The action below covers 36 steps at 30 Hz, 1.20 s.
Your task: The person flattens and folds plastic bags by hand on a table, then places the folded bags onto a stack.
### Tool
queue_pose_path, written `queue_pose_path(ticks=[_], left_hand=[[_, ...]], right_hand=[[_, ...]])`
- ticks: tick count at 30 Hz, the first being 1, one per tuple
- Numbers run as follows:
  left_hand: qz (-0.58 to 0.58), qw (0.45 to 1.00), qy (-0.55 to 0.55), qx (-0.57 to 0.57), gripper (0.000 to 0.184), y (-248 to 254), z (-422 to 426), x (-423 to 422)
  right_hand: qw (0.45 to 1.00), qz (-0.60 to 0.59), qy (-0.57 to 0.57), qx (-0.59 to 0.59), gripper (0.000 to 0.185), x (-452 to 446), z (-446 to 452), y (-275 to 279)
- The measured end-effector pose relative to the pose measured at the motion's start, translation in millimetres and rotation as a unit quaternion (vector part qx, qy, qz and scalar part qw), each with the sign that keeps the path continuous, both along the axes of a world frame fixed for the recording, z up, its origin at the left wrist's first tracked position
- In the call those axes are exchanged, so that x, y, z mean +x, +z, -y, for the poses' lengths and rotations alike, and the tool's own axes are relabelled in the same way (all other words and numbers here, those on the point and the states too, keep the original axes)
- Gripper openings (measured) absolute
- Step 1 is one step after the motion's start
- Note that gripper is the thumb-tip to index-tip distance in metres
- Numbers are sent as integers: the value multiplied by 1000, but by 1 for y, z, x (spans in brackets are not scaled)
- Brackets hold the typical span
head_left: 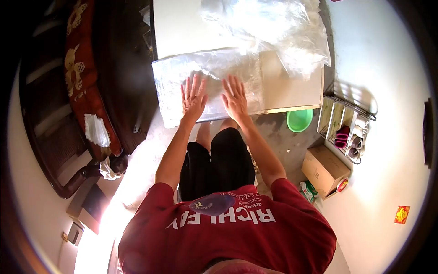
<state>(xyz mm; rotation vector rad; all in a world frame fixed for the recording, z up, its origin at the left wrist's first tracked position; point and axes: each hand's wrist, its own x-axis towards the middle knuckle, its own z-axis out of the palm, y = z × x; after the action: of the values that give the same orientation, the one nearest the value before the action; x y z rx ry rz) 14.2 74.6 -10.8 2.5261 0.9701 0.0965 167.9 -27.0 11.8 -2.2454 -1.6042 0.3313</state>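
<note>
A clear plastic sheet or bag (171, 73) lies spread over the near left part of the table (292, 91), its left edge hanging slightly past the tabletop. My left hand (194, 98) rests palm down on it, fingers stretched out. Beside it, my right hand (235, 96) lies flat on the same plastic with its fingers spread. Neither hand grips anything. Farther back, a loose heap of crumpled clear plastic (296, 41) covers the right rear of the table; bright glare hides part of it.
To the left stands a dark wooden bench (50, 118) with a red patterned cover (86, 82). Right of my legs are a green basin (299, 120), a shoe rack (337, 118) and a cardboard box (324, 169) on the floor. A white wall (378, 150) bounds the right side.
</note>
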Motion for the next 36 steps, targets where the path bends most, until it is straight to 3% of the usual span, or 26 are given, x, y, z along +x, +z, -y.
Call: queue_pose_path(ticks=[3, 8, 12, 14, 17, 20, 22, 26, 29, 32, 36], left_hand=[[12, 999, 9, 39, 62, -10, -4, -5], [12, 998, 58, 37, 62, -7, -12, -13], [29, 999, 22, 2, 56, -2, -13, 15], [12, 999, -31, 22, 56, -5, -20, 36], [17, 998, -35, 51, 54, -11, -42, 42], [59, 986, 73, 141, 56, -38, -70, 12], [40, 986, 118, 113, 57, -29, -79, -10], [-12, 979, 133, 152, 54, -20, -77, -24], [42, 994, 72, 69, 54, -10, -36, -20], [1, 999, 43, 0, 55, -14, 4, -23], [2, 998, 33, 57, 54, -12, 6, -22]], right_hand=[[998, 30, -51, -29, 52, 28, 7, -37], [982, 72, -169, -42, 55, 63, 14, -36], [997, 20, -74, -5, 52, 30, -20, -23], [990, 125, 41, -57, 52, 13, -43, -35], [999, 27, 43, -13, 52, 18, -55, -45], [992, 93, -45, -72, 51, 54, -46, -52], [991, 91, -82, -52, 52, 80, -33, -51], [989, 62, -133, -9, 51, 88, -20, -40], [993, 53, -104, -22, 53, 40, -8, -11], [998, -1, -28, -65, 54, 10, 21, -22], [993, 29, -96, -63, 53, 32, 44, -28]])
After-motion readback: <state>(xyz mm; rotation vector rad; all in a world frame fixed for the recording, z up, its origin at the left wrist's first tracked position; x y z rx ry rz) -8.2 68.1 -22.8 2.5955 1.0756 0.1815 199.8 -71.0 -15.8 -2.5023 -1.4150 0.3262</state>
